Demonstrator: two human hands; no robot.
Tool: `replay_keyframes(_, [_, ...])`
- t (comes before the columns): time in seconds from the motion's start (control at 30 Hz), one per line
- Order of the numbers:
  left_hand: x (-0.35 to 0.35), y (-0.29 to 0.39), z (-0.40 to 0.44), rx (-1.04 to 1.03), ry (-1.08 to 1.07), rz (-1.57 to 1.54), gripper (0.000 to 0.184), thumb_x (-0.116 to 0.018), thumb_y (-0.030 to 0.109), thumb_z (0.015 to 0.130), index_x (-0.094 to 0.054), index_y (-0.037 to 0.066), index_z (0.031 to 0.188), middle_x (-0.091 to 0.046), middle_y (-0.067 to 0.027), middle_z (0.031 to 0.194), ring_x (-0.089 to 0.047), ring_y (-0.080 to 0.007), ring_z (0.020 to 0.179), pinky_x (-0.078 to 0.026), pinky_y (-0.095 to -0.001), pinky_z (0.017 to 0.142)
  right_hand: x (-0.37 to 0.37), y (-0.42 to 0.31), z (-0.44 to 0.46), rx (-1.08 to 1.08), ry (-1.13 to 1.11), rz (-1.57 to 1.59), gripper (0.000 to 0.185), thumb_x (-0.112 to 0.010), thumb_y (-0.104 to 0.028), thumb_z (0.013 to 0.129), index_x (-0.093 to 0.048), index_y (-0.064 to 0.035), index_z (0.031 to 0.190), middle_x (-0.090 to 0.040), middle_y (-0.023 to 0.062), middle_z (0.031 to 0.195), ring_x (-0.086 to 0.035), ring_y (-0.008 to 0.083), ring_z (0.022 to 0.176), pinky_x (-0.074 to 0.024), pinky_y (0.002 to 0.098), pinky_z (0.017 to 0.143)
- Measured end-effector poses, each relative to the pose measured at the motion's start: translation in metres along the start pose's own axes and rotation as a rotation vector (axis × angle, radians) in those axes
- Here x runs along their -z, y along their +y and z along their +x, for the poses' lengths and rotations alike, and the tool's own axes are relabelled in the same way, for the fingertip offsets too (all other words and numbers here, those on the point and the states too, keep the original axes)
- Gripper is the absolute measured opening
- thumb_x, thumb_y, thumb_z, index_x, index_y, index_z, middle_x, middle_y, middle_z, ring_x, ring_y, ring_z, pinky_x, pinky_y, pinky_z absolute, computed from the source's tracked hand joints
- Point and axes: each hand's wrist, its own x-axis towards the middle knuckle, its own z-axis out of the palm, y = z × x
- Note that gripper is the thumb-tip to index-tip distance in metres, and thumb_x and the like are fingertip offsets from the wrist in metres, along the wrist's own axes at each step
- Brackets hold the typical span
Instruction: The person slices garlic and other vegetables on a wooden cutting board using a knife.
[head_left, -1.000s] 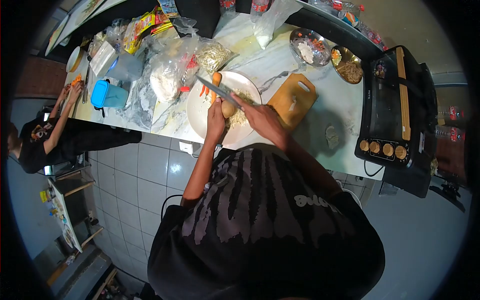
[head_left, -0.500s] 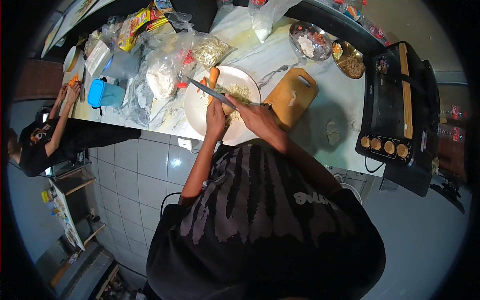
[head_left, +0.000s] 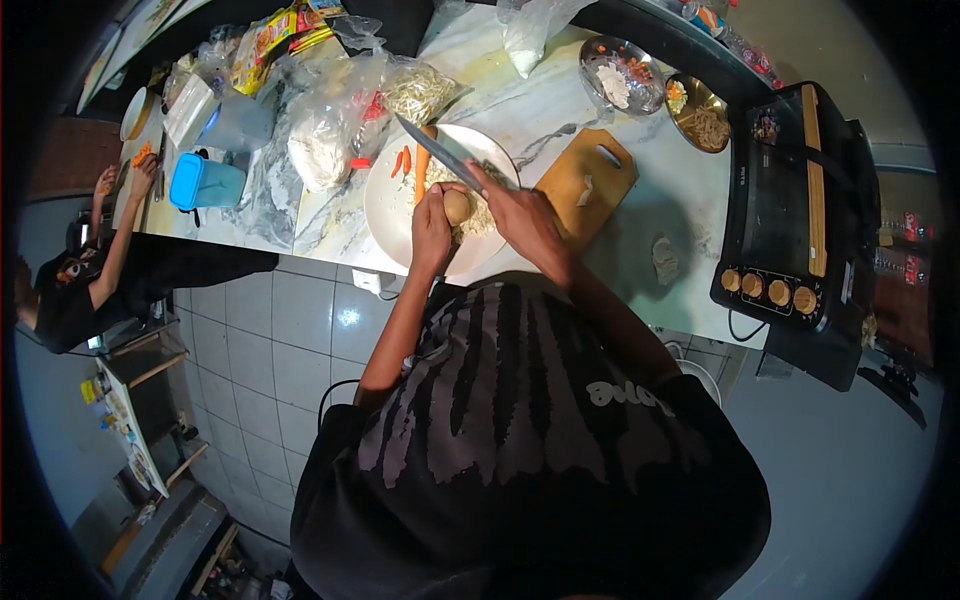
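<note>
My left hand (head_left: 432, 228) is closed round a smooth, rounded brown egg (head_left: 457, 208), which sits low over the plate. In my right hand (head_left: 522, 222) is a long dark-bladed knife (head_left: 438, 152); its blade slants up and left above the egg. Below both hands lies a wide whitish plate (head_left: 385, 225) with a heap of pale chopped food (head_left: 482, 222) and red-orange pieces (head_left: 402, 160). A wooden handle-like tool (head_left: 422, 165) rests across the plate, its lower end hidden by my left hand. Right of the plate is a wooden cutting board (head_left: 605, 185).
Plastic bags (head_left: 320, 150), a noodle bag (head_left: 418, 92) and a blue-lidded container (head_left: 205, 183) stand left. Metal bowls with food (head_left: 650, 95) (head_left: 715, 140) are at the back right, beside a black oven (head_left: 780, 220). Another person (head_left: 90, 270) works far left.
The knife has lifted up and away from the egg, its tip swinging farther back. The egg now shows more fully in my left hand.
</note>
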Motion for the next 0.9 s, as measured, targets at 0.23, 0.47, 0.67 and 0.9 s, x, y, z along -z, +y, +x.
replay_keyframes(0.23, [0.001, -0.005, -0.001, 0.087, 0.048, 0.058, 0.047, -0.032, 0.032, 0.111, -0.063, -0.003, 0.105, -0.062, -0.0058, 0.085, -0.055, -0.0126, 0.075, -0.045, -0.0296, 0.070, -0.007, -0.011, -0.008, -0.057, -0.075, 0.106, 0.056, -0.052, -0.015, 0.099, -0.041, -0.0260, 0.152, -0.060, 0.0250, 0.067, -0.061, 0.0430, 0.060, -0.0459, 0.0500, 0.055])
replay_keyframes(0.47, [-0.008, 0.012, -0.004, 0.120, 0.078, 0.016, 0.048, -0.032, 0.032, 0.111, -0.062, -0.004, 0.103, -0.060, -0.0057, 0.085, -0.053, -0.0135, 0.075, -0.045, -0.0310, 0.070, -0.011, -0.010, -0.009, -0.043, -0.065, -0.083, 0.062, -0.052, -0.014, 0.098, -0.035, -0.0275, 0.155, -0.060, 0.0236, 0.066, -0.062, 0.0423, 0.059, -0.0472, 0.0505, 0.054])
replay_keyframes(0.67, [-0.010, -0.003, -0.003, 0.095, 0.165, 0.200, 0.050, -0.033, 0.034, 0.111, -0.062, -0.006, 0.103, -0.061, -0.0079, 0.082, -0.055, -0.0137, 0.075, -0.046, -0.0317, 0.070, -0.028, -0.003, -0.010, 0.089, 0.024, -0.028, 0.064, -0.053, -0.012, 0.097, -0.032, -0.0254, 0.156, -0.063, 0.0216, 0.067, -0.063, 0.0419, 0.060, -0.0485, 0.0506, 0.055])
replay_keyframes(0.9, [-0.022, 0.004, -0.003, 0.062, 0.273, 0.131, 0.048, -0.035, 0.032, 0.109, -0.063, -0.007, 0.101, -0.063, -0.0174, 0.077, -0.060, -0.0238, 0.069, -0.047, -0.0389, 0.068, -0.021, -0.003, -0.003, -0.002, 0.004, -0.066, 0.061, -0.053, -0.015, 0.098, -0.035, -0.0255, 0.155, -0.062, 0.0223, 0.067, -0.063, 0.0416, 0.060, -0.0486, 0.0512, 0.055])
